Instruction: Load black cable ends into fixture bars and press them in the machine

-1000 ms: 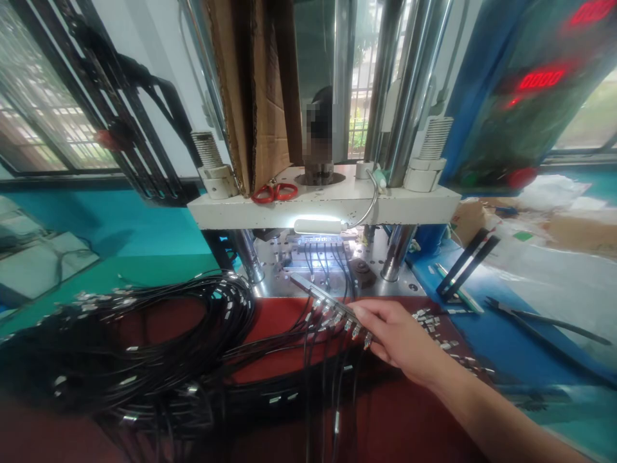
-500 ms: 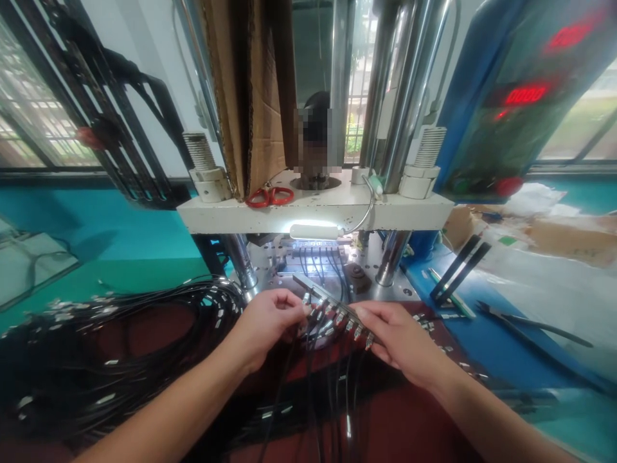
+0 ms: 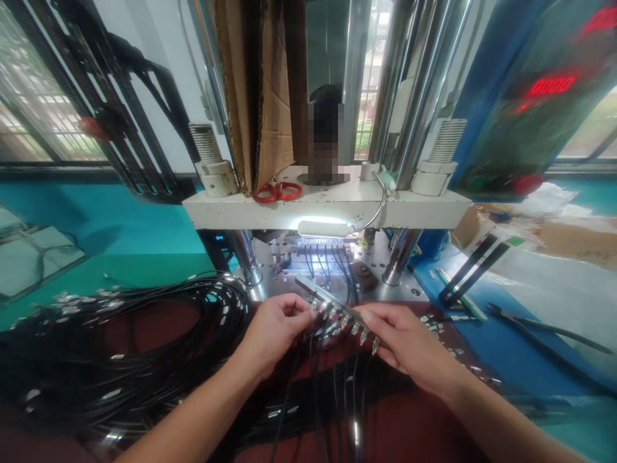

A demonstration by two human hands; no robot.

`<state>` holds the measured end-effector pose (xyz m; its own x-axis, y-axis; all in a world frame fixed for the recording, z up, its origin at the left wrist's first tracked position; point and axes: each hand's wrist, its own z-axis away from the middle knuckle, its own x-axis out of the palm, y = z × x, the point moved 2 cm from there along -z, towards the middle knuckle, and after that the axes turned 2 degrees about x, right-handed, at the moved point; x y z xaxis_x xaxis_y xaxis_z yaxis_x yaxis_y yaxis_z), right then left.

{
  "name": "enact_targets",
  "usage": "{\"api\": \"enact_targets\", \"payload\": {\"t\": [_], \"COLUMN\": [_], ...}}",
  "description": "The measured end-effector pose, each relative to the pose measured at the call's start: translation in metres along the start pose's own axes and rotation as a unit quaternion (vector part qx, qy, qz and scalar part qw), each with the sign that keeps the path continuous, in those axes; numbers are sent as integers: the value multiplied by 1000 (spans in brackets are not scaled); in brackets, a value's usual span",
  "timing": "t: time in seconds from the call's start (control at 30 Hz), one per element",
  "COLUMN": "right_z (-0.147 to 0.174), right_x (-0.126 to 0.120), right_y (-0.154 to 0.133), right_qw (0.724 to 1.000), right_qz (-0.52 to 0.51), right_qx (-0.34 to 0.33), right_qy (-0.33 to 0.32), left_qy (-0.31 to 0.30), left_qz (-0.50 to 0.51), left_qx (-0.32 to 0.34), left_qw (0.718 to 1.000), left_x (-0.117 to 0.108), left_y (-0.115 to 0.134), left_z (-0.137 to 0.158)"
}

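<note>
My right hand is closed around the lower right end of a slim metal bar, which slants up to the left. Along the bar's near edge sit several small metal connectors, with black cables hanging down from them. The fingers of my left hand pinch a cable connector near the bar's upper left part; fingertips hide much of it. Behind the bar, under the press, more black cables run out of a lit metal fixture.
A coil of black cables lies on the left. Red-handled scissors rest on the white press plate, above a lamp. Pliers and a black-armed stand are on the blue surface at right. Cardboard leans behind.
The whole view has shifted slightly, so the press appears farther right. Both hands keep their grip, with the left fingers still at the connector by the bar's upper end.
</note>
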<state>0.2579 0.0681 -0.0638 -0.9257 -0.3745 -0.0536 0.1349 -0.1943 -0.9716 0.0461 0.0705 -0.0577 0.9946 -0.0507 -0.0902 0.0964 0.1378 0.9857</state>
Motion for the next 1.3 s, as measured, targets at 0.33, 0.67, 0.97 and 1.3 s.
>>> {"api": "enact_targets", "payload": {"t": [0.33,0.67,0.97,1.3], "right_z": [1,3,4,8], "right_x": [2,3,4,8], "right_y": [0,1,-2,-3], "right_qw": [1000,1000,999,996], "right_qz": [17,23,33,80], "right_qx": [3,6,12,7], "right_qy": [0,-8,-9,-33], "left_qy": [1,-13,-71,-49], "left_qz": [-20,-36,22,15], "left_qx": [5,-4,-43,-40], "left_qw": [1000,999,996,998], "left_x": [-1,-5,-8,-7], "left_y": [-2,-5,-6,-9], "left_z": [-1,-3,-4,-5]}}
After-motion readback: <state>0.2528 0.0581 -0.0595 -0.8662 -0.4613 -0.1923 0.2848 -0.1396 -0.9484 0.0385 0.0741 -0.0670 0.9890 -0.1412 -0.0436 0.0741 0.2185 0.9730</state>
